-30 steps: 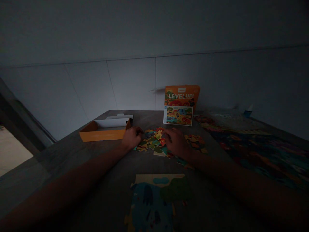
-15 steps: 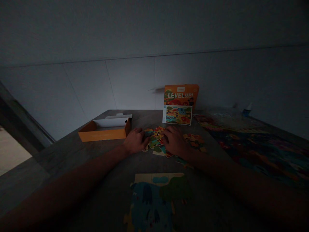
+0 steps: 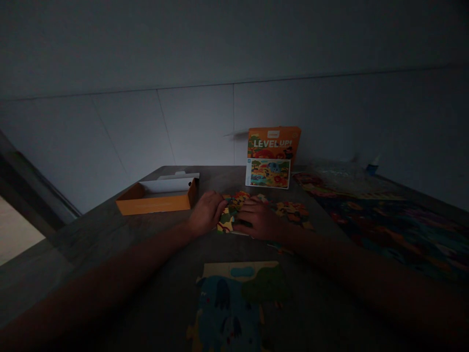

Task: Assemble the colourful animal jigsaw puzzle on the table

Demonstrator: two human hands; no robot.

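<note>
A loose pile of jigsaw puzzle pieces [image 3: 227, 218] lies on the grey table between my two hands. My left hand [image 3: 207, 213] rests at the pile's left edge, its fingers bent over and pointing right, with no piece visible in it. Across the right part of the pile, my right hand [image 3: 259, 220] lies palm down with fingers stretched and slightly apart, touching pieces and hiding some. Closer to me sits a joined puzzle section [image 3: 229, 305] showing blue elephants and a green tree; its lower part is very dark.
An open orange box [image 3: 156, 203] stands at left. Behind the pile, a picture card [image 3: 269, 174] leans on an upright orange "LEVEL UP!" box [image 3: 273, 142]. More pieces [image 3: 295, 212] lie right of my right hand. A large colourful puzzle [image 3: 388, 220] and clear plastic [image 3: 340, 171] occupy the right.
My right hand has slid slightly left and towards me over the pieces, its fingers now pointing left. The left hand's fingers have turned inward. Pieces between the hands have shifted.
</note>
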